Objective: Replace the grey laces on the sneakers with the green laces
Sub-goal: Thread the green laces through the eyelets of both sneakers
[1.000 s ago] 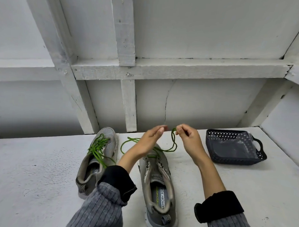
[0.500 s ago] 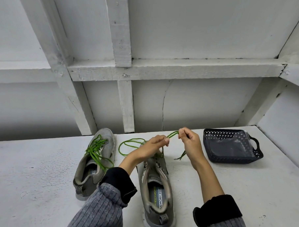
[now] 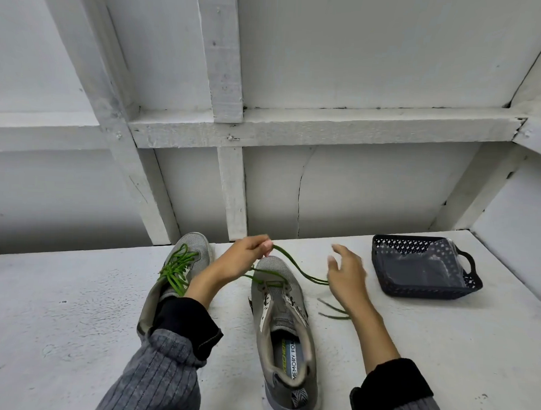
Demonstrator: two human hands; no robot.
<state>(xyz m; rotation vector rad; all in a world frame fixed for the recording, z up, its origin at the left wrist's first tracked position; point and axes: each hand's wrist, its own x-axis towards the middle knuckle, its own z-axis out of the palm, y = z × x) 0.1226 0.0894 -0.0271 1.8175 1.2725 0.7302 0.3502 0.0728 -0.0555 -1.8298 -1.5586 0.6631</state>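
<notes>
Where both hands pinched it before, the green lace (image 3: 294, 266) now hangs from the left hand (image 3: 245, 258) alone above the near sneaker (image 3: 284, 326); right hand (image 3: 345, 274) has let go, fingers spread, toward the basket (image 3: 426, 292).

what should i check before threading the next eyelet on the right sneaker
1. Left hand pinches the green lace: ok.
2. Right hand has a lace end: not ok, fingers spread, holding nothing.
3. Lace ends lie on the table beside the right wrist: ok.
4. Right sneaker upright, lace through the front eyelets only: ok.
5. Left sneaker fully laced: cannot tell.
</notes>
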